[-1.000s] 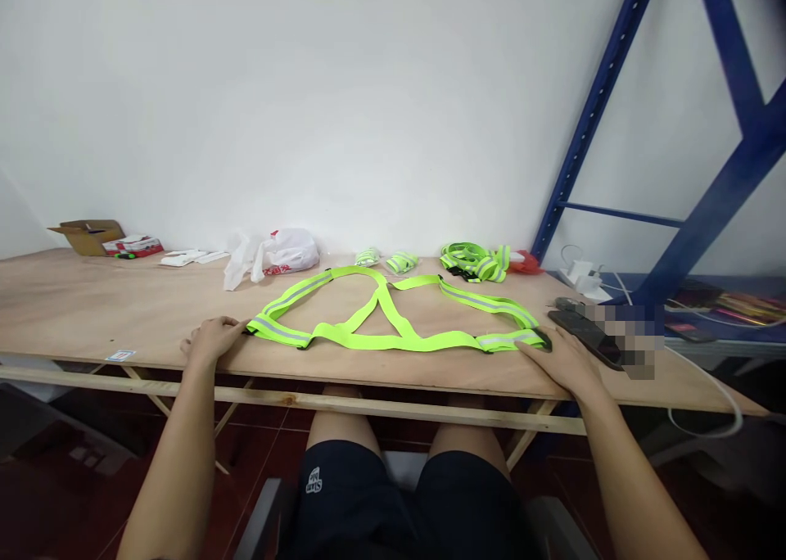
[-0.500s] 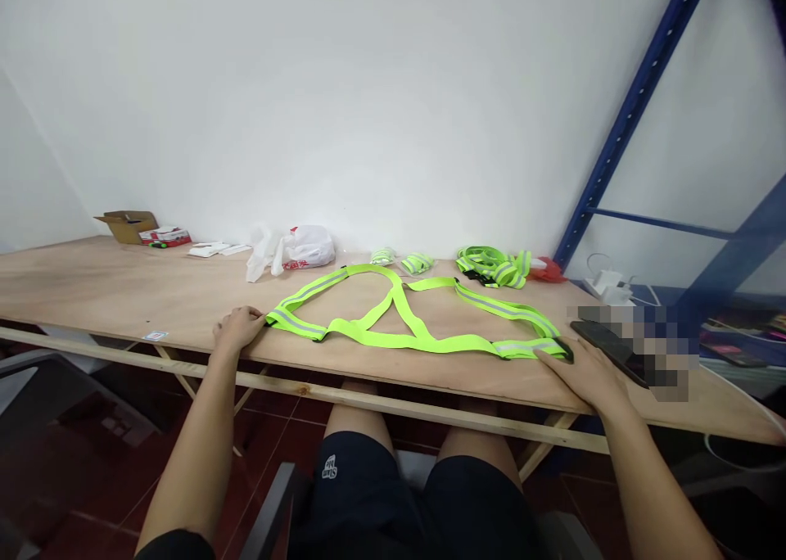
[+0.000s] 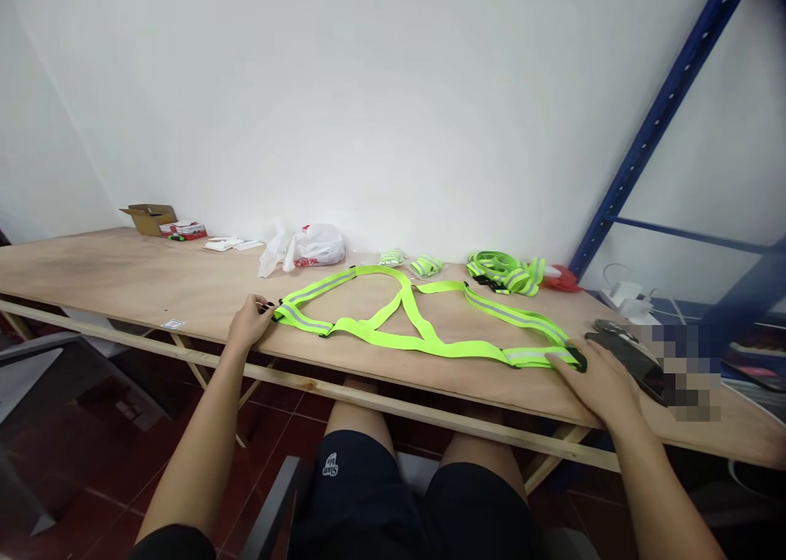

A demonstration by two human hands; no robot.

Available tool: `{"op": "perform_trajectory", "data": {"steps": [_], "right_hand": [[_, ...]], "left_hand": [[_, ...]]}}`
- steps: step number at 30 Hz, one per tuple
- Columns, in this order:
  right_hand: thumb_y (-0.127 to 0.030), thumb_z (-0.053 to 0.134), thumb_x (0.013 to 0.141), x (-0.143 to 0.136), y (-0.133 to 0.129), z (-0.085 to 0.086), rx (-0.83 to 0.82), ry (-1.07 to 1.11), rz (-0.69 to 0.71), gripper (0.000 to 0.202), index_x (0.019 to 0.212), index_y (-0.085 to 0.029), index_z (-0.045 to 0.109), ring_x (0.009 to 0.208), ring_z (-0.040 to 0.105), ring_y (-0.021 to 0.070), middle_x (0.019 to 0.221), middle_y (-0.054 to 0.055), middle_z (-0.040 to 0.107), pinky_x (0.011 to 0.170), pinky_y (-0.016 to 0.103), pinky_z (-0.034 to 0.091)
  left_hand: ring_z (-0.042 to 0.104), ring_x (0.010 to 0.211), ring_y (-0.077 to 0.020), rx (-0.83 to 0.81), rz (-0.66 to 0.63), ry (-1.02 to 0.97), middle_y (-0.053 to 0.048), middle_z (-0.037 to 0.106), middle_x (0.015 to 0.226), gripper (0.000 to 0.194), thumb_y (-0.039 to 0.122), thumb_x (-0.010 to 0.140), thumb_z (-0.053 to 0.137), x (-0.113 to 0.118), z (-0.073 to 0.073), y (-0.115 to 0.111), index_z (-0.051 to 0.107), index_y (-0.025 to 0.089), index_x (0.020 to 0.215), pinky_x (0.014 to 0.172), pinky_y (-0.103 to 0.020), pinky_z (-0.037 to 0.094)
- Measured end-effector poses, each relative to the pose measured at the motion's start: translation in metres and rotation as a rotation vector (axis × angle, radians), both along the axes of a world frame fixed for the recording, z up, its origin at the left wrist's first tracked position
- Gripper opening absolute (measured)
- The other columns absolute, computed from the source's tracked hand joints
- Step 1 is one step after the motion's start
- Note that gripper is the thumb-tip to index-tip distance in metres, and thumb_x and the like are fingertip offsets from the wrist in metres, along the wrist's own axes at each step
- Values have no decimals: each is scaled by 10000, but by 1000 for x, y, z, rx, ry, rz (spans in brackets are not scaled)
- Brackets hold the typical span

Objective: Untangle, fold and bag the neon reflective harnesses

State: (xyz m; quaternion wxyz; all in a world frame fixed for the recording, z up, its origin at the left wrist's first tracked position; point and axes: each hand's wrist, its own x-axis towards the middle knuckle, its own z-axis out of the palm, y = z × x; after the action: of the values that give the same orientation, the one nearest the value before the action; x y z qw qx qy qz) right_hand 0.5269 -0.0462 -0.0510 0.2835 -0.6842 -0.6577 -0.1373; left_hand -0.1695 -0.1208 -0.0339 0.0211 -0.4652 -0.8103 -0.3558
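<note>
A neon-yellow reflective vest [image 3: 458,349] made of elastic straps with grey reflective stripes lies spread on the wooden table in front of me. At its left end, my left hand [image 3: 249,324] is closed, with thumb and fingers pinching a small black buckle [image 3: 265,307]. My right hand [image 3: 605,380] is at the opposite end, its thumb on the striped strap and its fingers around the far side of a black buckle [image 3: 578,359]. That buckle sits between thumb and fingers, partly covered by them.
Along the wall stand an open cardboard box [image 3: 149,219], a white plastic bag [image 3: 322,245], two small bagged yellow bundles [image 3: 426,266] and a coiled heap of similar straps [image 3: 507,273]. A dark phone-like object [image 3: 632,363] lies right of my right hand. Blue shelving [image 3: 663,118] rises behind.
The view has shifted slightly, so everything sits farther right. My left hand's fingers have risen a little, and a black buckle now shows between them. The right hand stays at its end.
</note>
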Motion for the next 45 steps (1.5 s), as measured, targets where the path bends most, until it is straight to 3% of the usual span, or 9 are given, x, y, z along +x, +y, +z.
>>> {"op": "perform_trajectory", "data": {"steps": [2, 5, 8, 11, 14, 24, 35, 41, 45], "right_hand": [[-585, 460, 878, -34, -14, 21, 134, 24, 104, 527, 1142, -189, 687, 1228, 573, 390, 1320, 185, 630, 1027, 564, 447], [-485, 462, 940, -109, -40, 43, 258, 89, 449, 437, 1199, -199, 668, 1185, 622, 310, 1253, 141, 684, 1043, 484, 467], [-469, 470, 960, -180, -64, 43, 43, 42, 720, 457, 1294, -210, 643, 1257, 591, 291, 1341, 126, 653, 1075, 469, 456], [-502, 497, 954, -214, -73, 30, -252, -33, 765, 514, 1371, -224, 608, 1368, 498, 303, 1468, 112, 551, 1131, 511, 391], [-510, 464, 975, -214, -73, 20, -385, -33, 705, 507, 1363, -224, 623, 1419, 436, 297, 1478, 93, 540, 1183, 528, 304], [-494, 460, 976, -208, -70, 20, -401, 12, 678, 481, 1333, -234, 649, 1424, 427, 306, 1462, 83, 557, 1183, 551, 291], [-496, 451, 982, -206, -70, 19, -404, 21, 688, 476, 1345, -250, 637, 1431, 420, 283, 1479, 67, 543, 1199, 529, 271], [-469, 456, 983, -208, -74, 21, -382, 10, 679, 465, 1327, -223, 651, 1420, 434, 301, 1468, 91, 551, 1187, 549, 282], [-471, 449, 985, -208, -75, 22, -366, 3, 678, 469, 1325, -220, 652, 1416, 440, 302, 1466, 101, 551, 1180, 548, 291]], "left_hand": [[681, 908, -294, 34, -4, -8, -88, 724, 979, 305, 485, 834, 584, 0, 0, -1, 524, 236, 1000, 702, -323, 457], [678, 895, -280, 97, -11, -41, -82, 722, 983, 317, 468, 827, 600, 0, -1, -2, 536, 235, 1031, 721, -324, 469], [676, 893, -272, 139, -15, -71, -90, 712, 989, 321, 442, 826, 601, 0, -1, -2, 545, 226, 1056, 740, -332, 480], [671, 856, -261, 172, -30, -115, -81, 700, 944, 325, 431, 812, 620, -2, -2, -2, 558, 218, 1050, 740, -333, 487], [668, 811, -236, 217, -37, -190, -64, 690, 928, 331, 415, 801, 636, -5, -3, -1, 564, 213, 1053, 733, -319, 493], [659, 623, -151, 309, -15, -354, -31, 664, 853, 320, 362, 846, 585, -14, 2, -1, 519, 181, 1101, 592, -244, 509], [676, 808, -237, 219, 73, -246, -57, 680, 879, 302, 392, 800, 637, -9, 5, -2, 571, 205, 1028, 788, -340, 508], [671, 1012, -323, -5, -12, -97, -133, 698, 1084, 711, 662, 693, 700, -2, 9, -5, 547, 202, 1213, 832, -360, 493], [657, 1094, -330, -46, -115, -50, -141, 681, 1189, 835, 678, 642, 717, -5, 7, -5, 514, 219, 1310, 879, -366, 496]]}}
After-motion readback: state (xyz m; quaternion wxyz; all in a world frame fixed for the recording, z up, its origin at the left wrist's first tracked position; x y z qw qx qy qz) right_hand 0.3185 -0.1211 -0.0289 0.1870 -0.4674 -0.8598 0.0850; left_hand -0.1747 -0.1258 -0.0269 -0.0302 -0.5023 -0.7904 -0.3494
